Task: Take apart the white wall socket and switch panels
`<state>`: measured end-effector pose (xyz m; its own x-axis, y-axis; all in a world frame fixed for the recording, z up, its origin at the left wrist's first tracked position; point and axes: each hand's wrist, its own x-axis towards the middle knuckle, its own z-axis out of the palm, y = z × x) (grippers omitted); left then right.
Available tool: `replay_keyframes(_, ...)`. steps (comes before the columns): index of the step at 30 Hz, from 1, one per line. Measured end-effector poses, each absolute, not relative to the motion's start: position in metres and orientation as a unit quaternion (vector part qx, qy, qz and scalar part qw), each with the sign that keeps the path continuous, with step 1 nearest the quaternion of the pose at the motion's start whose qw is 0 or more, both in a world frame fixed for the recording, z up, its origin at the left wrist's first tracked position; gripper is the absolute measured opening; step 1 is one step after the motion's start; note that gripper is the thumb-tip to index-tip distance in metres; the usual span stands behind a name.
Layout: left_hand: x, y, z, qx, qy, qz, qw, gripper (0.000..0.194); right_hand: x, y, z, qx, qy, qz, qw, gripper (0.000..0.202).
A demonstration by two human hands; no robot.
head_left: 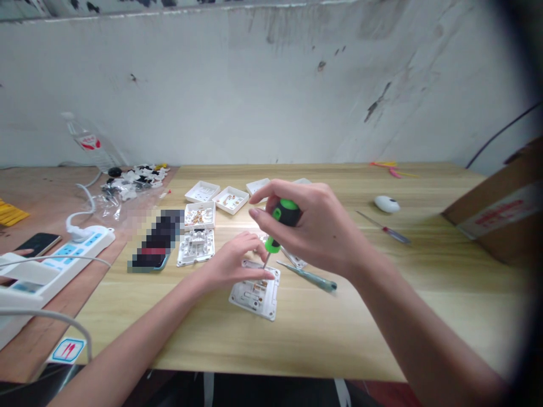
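My right hand [316,229] is closed round the black and green handle of a screwdriver [289,213], its index finger reaching out past the handle. The shaft points down at the far side of a white plastic switch or socket panel [254,299] that lies open side up, with brass parts inside. My left hand [237,257] grips the panel's far edge, thumb laid across it beside the screwdriver tip. Whether a screw sits under the tip is hidden. A second white panel [195,247] lies left of my left hand. Another panel [296,258] is partly covered by my right hand.
Small white trays [231,200] of parts stand behind my hands. A teal-handled screwdriver [314,278], another screwdriver [386,229] and a white mouse-like object [386,204] lie rightward. A cardboard box [504,209] bounds the right. Leftward are a phone [156,240] and power strip [80,254].
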<state>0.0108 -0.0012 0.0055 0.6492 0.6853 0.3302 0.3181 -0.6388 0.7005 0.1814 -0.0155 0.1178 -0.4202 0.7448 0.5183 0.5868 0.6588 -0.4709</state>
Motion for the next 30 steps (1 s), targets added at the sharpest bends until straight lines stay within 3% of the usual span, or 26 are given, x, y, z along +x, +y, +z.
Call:
replay_keyframes(5, 0.002, -0.001, 0.013, 0.872, 0.249, 0.26, 0.33, 0.008, 0.181, -0.015, 0.118, -0.398, -0.836, 0.111, 0.361, 0.017)
replay_keyframes(17, 0.008, -0.001, 0.004, 0.868, 0.252, 0.288, 0.317, 0.01, 0.179, -0.013, 0.118, -0.396, -0.834, 0.114, 0.366, 0.019)
replay_keyframes(22, 0.012, 0.0, 0.001, 0.845, 0.307, 0.314, 0.305, 0.02, 0.181, -0.013, 0.117, -0.399, -0.831, 0.117, 0.369, 0.019)
replay_keyframes(30, 0.011, 0.001, 0.001, 0.86, 0.268, 0.295, 0.32, 0.013, 0.184, -0.012, 0.118, -0.399, -0.829, 0.129, 0.371, 0.019)
